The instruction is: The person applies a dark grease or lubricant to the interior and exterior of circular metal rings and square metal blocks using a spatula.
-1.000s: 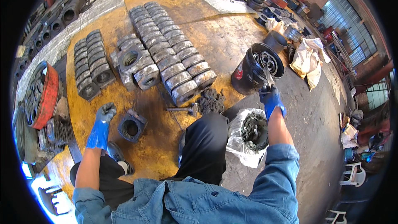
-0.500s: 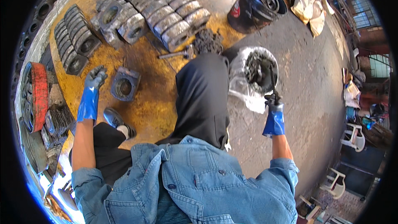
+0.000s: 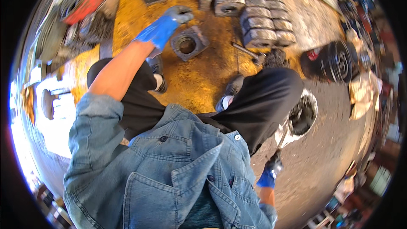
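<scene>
My left hand [image 3: 181,15], in a blue and dark grey glove, hovers just beyond a square metal block [image 3: 199,39] with a round hole. Its fingers are loosely bent, and I see nothing in them. The block lies on the yellow-stained floor in front of my left foot. Low on the right, my right hand [image 3: 272,168], gloved the same way, is closed round the handle of a thin dark stick-like tool [image 3: 281,141]. The tool points toward a white tub [image 3: 314,107] holding dark, sticky paste. Blur hides the tool's far end.
Rows of stacked metal blocks [image 3: 259,21] stand ahead. A hammer [image 3: 245,51] lies by a dark clump [image 3: 276,58]. Further right are a black bucket [image 3: 316,65] and a pale sack [image 3: 360,95]. A red-rimmed round part [image 3: 93,1] stands at the far left.
The view has swung, so the floor things appear shifted. My right hand has drawn back toward me from the tub with the tool. My left hand has moved to the block's far side.
</scene>
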Demonstrator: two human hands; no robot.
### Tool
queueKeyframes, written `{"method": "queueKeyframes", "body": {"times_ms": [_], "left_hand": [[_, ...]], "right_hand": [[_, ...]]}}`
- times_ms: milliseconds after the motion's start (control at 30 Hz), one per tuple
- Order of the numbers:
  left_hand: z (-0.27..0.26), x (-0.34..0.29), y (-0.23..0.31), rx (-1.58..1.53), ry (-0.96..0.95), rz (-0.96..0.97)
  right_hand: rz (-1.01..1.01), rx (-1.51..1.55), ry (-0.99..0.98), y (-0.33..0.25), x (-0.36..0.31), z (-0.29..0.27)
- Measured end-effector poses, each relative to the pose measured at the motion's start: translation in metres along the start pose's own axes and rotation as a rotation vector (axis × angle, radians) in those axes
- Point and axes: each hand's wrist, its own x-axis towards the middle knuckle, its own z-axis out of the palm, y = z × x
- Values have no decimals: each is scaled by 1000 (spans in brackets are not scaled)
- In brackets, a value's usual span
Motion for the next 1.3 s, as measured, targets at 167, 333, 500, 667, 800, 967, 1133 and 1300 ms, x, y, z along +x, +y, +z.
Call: {"method": "queueKeyframes", "body": {"times_ms": [167,333,500,667,800,967,1133,1300], "left_hand": [[-12,2,-24,-18,24,-143],[-28,12,-77,-34,149,-40],[7,-12,-106,-288,133,-200],[69,-77,-177,-786,258,-480],[104,-90,-230,-967,404,-570],[111,-80,-297,-241,319,-632],[124,-72,-287,-356,283,-529],[143,-54,-356,-381,452,-424]], "right_hand": [[332,686,185,61,-13,-9],[58,984,556,38,129,-128],[-212,1152,535,-150,242,-296],[-676,1266,47,-333,295,-287],[-1166,256,675,-416,304,-198],[-979,161,-15,-462,279,-135],[-1133,19,17,-462,283,-109],[-1100,-90,-90,-487,281,-111]]}}
